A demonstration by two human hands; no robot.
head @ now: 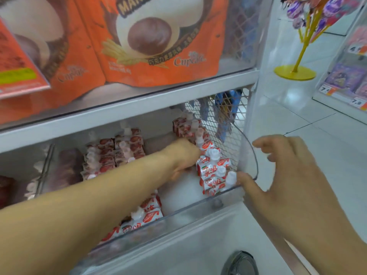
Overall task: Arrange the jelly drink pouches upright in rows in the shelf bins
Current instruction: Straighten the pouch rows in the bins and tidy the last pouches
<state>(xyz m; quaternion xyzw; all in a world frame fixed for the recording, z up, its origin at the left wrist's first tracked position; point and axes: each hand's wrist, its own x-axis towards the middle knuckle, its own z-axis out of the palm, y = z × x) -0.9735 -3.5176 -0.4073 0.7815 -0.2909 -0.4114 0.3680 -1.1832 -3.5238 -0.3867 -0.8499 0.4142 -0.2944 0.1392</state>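
Observation:
Red-and-white jelly drink pouches with white caps fill a clear shelf bin [198, 208]. One row [211, 172] stands along the bin's right side by the wire mesh wall [230, 124]. More pouches stand at the back [183, 126] and in the middle [111, 153]. Others lie tilted at the front left [148, 213]. My left hand [183, 155] reaches deep into the bin, fingers curled against the right row; whether it grips a pouch is hidden. My right hand [290, 175] hovers at the bin's front right corner, fingers spread, thumb beside the frontmost cap.
Orange Cupcake snack bags [158, 46] fill the shelf above, whose white ledge [119, 114] overhangs the bin. A yellow lollipop stand [295, 73] and another display with price tags [345, 76] stand to the right on the tiled floor. A dark round object [240, 262] lies below.

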